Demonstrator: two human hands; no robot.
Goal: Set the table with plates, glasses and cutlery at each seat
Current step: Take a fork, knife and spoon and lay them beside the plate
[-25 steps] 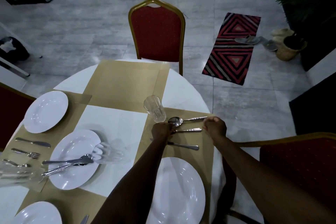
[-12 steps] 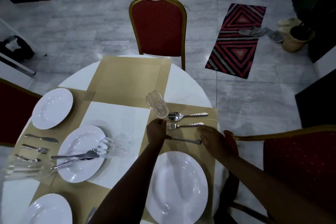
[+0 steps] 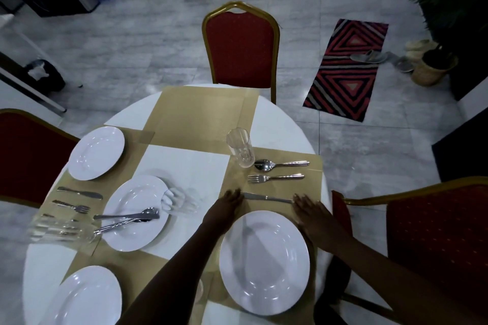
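At the right seat a white plate [image 3: 264, 261] lies on a gold placemat [image 3: 315, 179]. Beyond it a knife [image 3: 268, 197], a fork [image 3: 274, 177] and a spoon [image 3: 280, 164] lie in parallel, with an upright glass [image 3: 239, 148] at their left end. My left hand [image 3: 228, 202] rests flat by the knife's blade tip, fingers spread. My right hand [image 3: 311, 212] lies flat at the knife's handle end, beside the plate's rim. Neither hand holds anything.
The round white table [image 3: 184, 166] carries a bare placemat [image 3: 200, 116] at the far seat, a middle plate [image 3: 136, 212] with loose cutlery, two lying glasses [image 3: 182, 200], and a left seat's plate [image 3: 96, 152]. Red chairs [image 3: 241, 47] stand around the table.
Both hands have let go of the cutlery and drawn back towards me, from the spoon and fork down to the two ends of the knife. The three pieces now lie in a row.
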